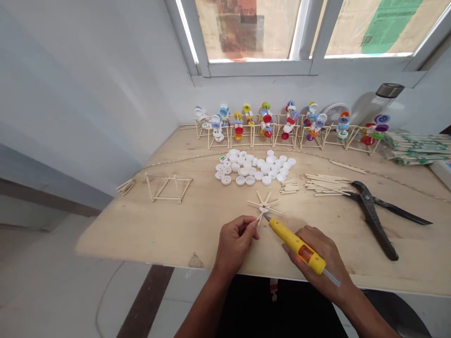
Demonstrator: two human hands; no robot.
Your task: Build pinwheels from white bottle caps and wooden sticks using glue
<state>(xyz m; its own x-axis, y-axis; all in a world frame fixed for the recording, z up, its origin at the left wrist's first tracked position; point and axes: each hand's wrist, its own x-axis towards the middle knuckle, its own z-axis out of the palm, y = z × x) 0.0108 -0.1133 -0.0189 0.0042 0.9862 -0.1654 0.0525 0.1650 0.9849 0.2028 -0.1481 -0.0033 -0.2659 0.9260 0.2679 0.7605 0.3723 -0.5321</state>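
My left hand (235, 244) pinches a thin wooden stick (260, 218) at the near side of a small spoked wheel (264, 206). Sticks radiate from that wheel's white hub, which lies on the wooden table. In my right hand (322, 258) is a yellow hot glue gun (296, 244), with a clear glue stick poking out of its back end. The gun's dark nozzle (267, 218) points at the hub, close to my left fingertips; whether it touches cannot be made out. Just beyond the wheel lies a spread of white bottle caps (248, 172).
Cut sticks (326, 184) and a bundle of short pieces (289, 186) lie beside black-handled pliers (369, 216). A stick frame (169, 188) stands left. Along the wall are several frames with colourful cap wheels (267, 126), a fan (336, 112), a bottle (387, 94) and packaged sticks (417, 146).
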